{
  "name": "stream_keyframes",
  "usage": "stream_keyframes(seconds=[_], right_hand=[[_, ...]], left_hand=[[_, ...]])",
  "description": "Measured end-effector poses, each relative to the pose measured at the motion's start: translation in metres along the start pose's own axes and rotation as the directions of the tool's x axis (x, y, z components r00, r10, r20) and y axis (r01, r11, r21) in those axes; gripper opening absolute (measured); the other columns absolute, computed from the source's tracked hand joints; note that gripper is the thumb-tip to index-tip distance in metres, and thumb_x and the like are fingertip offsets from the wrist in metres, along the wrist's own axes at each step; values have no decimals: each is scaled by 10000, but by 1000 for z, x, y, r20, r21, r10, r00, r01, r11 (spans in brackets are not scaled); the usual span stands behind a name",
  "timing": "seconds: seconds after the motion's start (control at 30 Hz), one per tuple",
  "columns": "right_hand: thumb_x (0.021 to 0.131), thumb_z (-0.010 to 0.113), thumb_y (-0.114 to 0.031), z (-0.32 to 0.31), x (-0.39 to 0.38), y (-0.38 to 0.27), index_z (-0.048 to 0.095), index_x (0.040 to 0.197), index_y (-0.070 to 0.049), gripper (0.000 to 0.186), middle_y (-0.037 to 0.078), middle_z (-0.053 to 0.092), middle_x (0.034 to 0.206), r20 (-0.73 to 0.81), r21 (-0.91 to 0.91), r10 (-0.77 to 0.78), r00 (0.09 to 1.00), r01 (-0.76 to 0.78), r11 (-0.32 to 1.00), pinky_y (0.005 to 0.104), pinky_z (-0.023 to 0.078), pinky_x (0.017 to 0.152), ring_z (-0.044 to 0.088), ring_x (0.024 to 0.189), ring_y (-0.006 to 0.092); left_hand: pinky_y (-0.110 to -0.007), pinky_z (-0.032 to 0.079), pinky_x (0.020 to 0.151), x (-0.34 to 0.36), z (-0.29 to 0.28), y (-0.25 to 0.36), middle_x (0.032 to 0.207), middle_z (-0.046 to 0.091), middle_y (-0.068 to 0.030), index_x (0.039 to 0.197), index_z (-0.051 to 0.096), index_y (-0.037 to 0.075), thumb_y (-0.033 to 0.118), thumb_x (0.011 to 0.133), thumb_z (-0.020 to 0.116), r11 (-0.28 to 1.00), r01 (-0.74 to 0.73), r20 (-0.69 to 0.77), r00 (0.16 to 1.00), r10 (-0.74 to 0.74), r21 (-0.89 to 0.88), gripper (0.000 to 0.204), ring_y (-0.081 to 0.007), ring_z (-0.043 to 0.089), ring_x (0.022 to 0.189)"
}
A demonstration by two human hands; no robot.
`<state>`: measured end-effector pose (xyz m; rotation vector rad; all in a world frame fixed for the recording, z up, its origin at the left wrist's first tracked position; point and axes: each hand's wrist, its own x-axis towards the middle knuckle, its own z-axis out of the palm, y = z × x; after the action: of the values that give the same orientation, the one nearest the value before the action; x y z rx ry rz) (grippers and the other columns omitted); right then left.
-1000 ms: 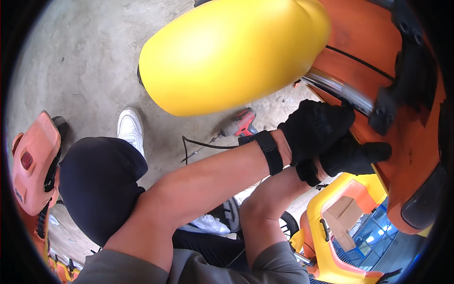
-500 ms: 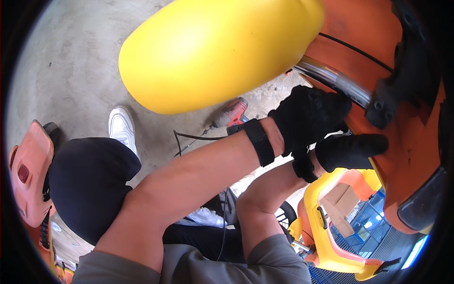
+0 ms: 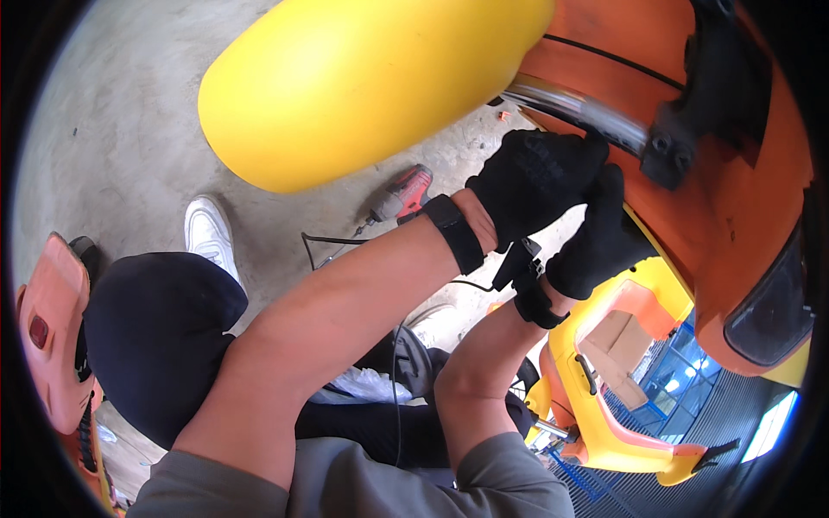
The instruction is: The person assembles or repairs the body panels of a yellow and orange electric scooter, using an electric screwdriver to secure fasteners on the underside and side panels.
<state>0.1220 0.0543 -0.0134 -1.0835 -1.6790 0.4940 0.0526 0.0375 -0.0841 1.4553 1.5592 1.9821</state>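
Both my hands wear black gloves and work close together at the edge of a large orange body panel (image 3: 691,233), just below a shiny metal tube (image 3: 609,121). My left hand (image 3: 540,181) is closed with its fingers curled at the panel edge; what lies inside them is hidden. Slightly lower, my right hand (image 3: 596,246) is also closed, its fingertips up against the left hand's fingers. Anything pinched there cannot be made out. The tube runs from beside a yellow rounded fender (image 3: 363,86) into a black clamp (image 3: 673,142).
A red and black power drill (image 3: 401,194) lies on the concrete floor (image 3: 129,155) under the fender. A black cable (image 3: 332,239) runs near my left forearm. Another yellow and orange vehicle body (image 3: 596,423) stands at lower right, and an orange one (image 3: 56,332) at far left.
My right hand has turned upward from the orange panel's face toward my left hand. The fender, tube and panel sit further up and left in view.
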Motion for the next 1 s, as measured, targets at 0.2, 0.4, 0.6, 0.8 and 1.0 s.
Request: stream_keyframes(seconds=[0.2, 0.4, 0.6, 0.8, 1.0], right_hand=[[814, 721, 76, 3, -1, 4, 585, 1099, 131, 321, 150, 691, 974, -9, 12, -6, 1000, 6, 1000, 277, 575, 696, 679, 800, 182], [812, 724, 67, -4, 3, 6, 624, 1036, 119, 250, 126, 702, 922, 8, -117, -104, 995, 104, 988, 276, 554, 685, 661, 753, 158], [788, 747, 63, -7, 6, 5, 633, 982, 122, 232, 108, 696, 905, 32, -161, -113, 993, 116, 980, 263, 531, 689, 638, 742, 138], [801, 740, 73, -8, 7, 16, 604, 1078, 123, 312, 122, 699, 986, 19, -35, -136, 991, 137, 990, 274, 547, 722, 655, 808, 156], [947, 627, -63, -96, 25, 64, 564, 1243, 50, 324, 143, 672, 1127, 317, -75, 77, 945, -56, 996, 310, 554, 833, 669, 929, 207]], left_hand=[[-384, 552, 610, -2, -1, -2, 839, 689, -108, 1203, 560, 2, 121, 864, 631, 998, -20, -5, 1000, 19, -63, 366, -271, 702, 772], [-387, 546, 626, -3, 3, 1, 837, 685, -103, 1203, 544, 16, 153, 845, 668, 999, 14, 21, 1000, -14, -29, 403, -273, 698, 789], [-378, 537, 595, -1, 4, -2, 851, 689, -87, 1272, 512, 17, 170, 861, 646, 997, -46, 38, 998, 44, 64, 459, -260, 698, 767], [-368, 557, 696, 4, 0, -7, 912, 703, -86, 1259, 581, 56, 235, 861, 687, 991, -78, 53, 996, 73, 104, 449, -261, 699, 830], [-355, 558, 805, 4, 5, -15, 1105, 706, -126, 1300, 601, 47, 363, 854, 725, 988, -96, 52, 995, 90, 117, 560, -267, 691, 973]])
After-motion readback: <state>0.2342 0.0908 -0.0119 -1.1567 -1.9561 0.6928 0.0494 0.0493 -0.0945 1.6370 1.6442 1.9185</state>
